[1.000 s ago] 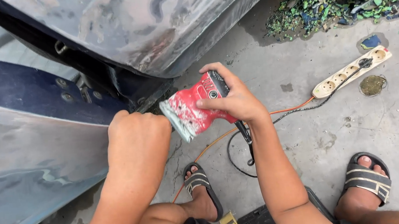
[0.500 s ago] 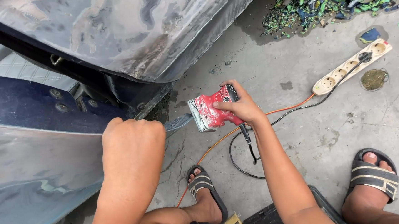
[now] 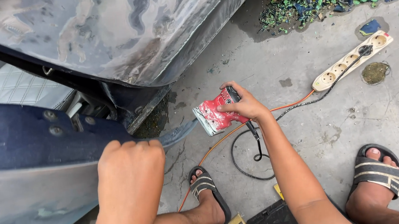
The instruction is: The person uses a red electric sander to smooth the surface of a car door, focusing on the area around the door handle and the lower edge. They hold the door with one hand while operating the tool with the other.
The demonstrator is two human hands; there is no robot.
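A red sander (image 3: 218,115) is gripped tight in the right hand (image 3: 244,106) above the concrete floor (image 3: 327,128), off the car panel (image 3: 35,198) where the left hand (image 3: 132,168) rests, fingers curled; sanding appears paused, and resuming means returning its pad to the panel.

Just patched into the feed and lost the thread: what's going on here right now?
A person crouches on a concrete floor beside a car with sanded, patchy bodywork. The right hand grips a red electric sander, held off the panel, its black cord running toward a cream power strip. The left hand rests on the edge of the open blue door. An orange cable crosses the floor between the sandalled feet.
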